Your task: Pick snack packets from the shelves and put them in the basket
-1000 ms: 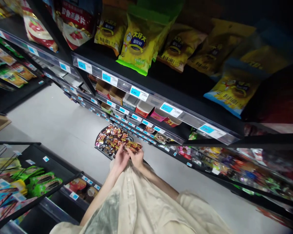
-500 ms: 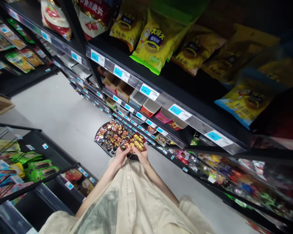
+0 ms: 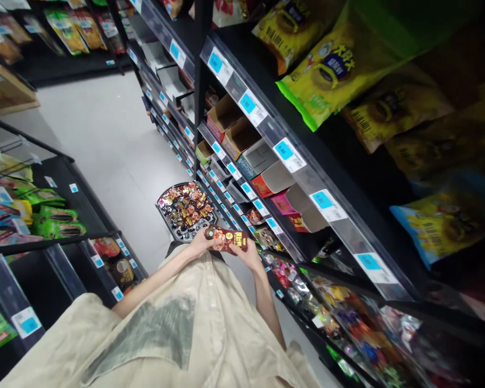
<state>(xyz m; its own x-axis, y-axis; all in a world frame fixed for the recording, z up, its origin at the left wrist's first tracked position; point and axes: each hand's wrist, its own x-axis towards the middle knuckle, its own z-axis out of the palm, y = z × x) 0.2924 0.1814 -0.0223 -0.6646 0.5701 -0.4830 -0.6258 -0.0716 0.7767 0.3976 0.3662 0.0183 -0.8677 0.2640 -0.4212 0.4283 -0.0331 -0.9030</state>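
Both of my hands hold a small dark-brown snack box [image 3: 227, 239] with yellow lettering and a food picture, in front of my beige shirt. My left hand [image 3: 201, 243] grips its left end, with the thumb over the face. Around the right end, the fingers of my right hand [image 3: 247, 255] are closed, the thumb on the front. Just beyond the box is a black-rimmed display bin [image 3: 158, 206] filled with shiny wrapped sweets [image 3: 188, 205], brown and gold. The print on the box is too small to read.
On my right stands a tall black shelf [image 3: 339, 178] with yellow snack bags [image 3: 327, 70], open cartons [image 3: 242, 137] and price tags. A lower rack [image 3: 60, 167] with green packets [image 3: 59, 221] is on my left. Pale floor [image 3: 101, 124] runs between them; a cardboard box [image 3: 8, 89] sits far left.
The snack box has turned in my hands, from showing two printed panels to lying lengthwise with one broad face showing. The view has swung, so the right shelf appears steeper and further right.
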